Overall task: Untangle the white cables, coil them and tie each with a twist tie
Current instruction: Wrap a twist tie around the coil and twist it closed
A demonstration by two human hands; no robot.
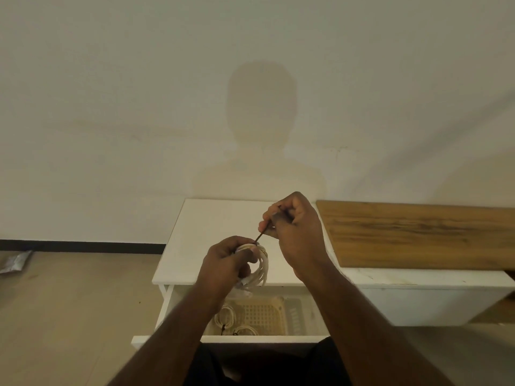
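- A coiled white cable (260, 267) is clamped in the left hand (227, 263), held above the front edge of the white cabinet top (211, 232).
- A dark twist tie (260, 237) is pinched in the closed fingers of the right hand (295, 227); its long axis runs down-left from that grip to the top of the coil.
- Free room is seen all round the hands.
- Two tied coils (227, 316) are seen in the basket (264, 316) inside the open drawer (167, 307) below.

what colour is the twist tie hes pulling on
Dark brown; the twist tie runs from the coiled cable up to the right hand, head view.
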